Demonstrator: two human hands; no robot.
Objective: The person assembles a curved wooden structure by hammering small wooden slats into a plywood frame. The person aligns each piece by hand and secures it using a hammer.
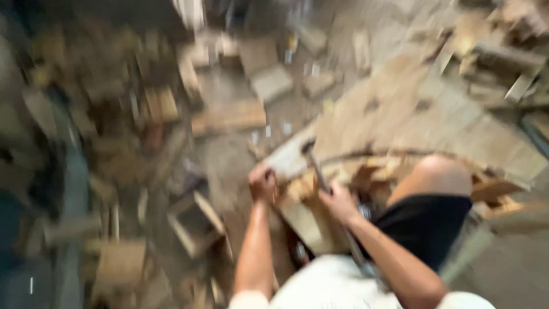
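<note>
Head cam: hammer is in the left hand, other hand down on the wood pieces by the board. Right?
Not quite. The head view shows the hammer gripped in the right hand, its head raised over the pale board. The left hand is the one down by the wood pieces at the board's edge. The frame is blurred, so whether it grips anything cannot be told.

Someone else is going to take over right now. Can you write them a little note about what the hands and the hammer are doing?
Picture is blurred.
Right hand: gripping the hammer by its handle, head up above the wood.
Left hand: closed, resting at the wooden piece beside the hammer; what it pinches is too blurred to tell.
Around: wooden board ahead, wood offcuts on the floor.
Done or left: cannot tell from this view.
</note>
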